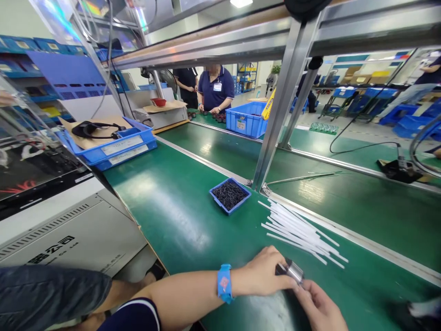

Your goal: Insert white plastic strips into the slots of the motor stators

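My left hand (263,273), a blue band on its wrist, is closed around a small cylindrical part (295,272) with a black end and a shiny metal body. At the metal end, my right hand (320,305) has its thumb and fingers pinched against that part. Whether the right fingertips also hold something small is hidden. Just beyond both hands, a loose bunch of white strips (303,232) lies on the green tabletop (165,207). Farther off sits a small blue tray (230,196) filled with short black pieces.
An aluminium post (275,110) rises from the bench's far edge. Blue bins (120,145) with a black strap-like item stand at far left. Across the bench, a person (216,89) works near a larger blue crate (245,120). Another person's leg (51,294) is at lower left.
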Motion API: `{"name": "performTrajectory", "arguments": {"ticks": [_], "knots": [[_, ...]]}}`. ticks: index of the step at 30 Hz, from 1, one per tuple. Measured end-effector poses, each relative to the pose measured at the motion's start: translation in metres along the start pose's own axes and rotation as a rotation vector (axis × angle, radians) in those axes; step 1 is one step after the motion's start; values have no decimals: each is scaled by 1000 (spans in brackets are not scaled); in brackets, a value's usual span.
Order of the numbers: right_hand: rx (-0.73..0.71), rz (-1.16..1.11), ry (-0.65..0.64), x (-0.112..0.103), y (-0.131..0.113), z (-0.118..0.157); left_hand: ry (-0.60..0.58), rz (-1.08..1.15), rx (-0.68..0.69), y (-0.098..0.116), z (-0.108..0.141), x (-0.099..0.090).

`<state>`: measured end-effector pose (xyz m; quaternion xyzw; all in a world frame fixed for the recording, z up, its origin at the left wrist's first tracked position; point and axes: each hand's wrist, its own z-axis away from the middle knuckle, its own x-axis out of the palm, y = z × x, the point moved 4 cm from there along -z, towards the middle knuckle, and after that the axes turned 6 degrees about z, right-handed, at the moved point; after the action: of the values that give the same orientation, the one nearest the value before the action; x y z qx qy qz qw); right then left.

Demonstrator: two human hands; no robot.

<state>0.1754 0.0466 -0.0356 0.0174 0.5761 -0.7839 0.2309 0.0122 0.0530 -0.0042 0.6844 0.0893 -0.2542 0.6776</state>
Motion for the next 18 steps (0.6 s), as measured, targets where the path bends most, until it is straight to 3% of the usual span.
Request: {"name": "performTrajectory", "arguments": {"ticks": [4,7,18], "knots": [[-69,98,101,1,-13,10,-11,82,-6,2,1,1],[-45,92,139,0,-13,14,-40,123,14,5,0,1],[-33,116,-143,-18,-14,19,-99,-4,88,15,2,1]]}}
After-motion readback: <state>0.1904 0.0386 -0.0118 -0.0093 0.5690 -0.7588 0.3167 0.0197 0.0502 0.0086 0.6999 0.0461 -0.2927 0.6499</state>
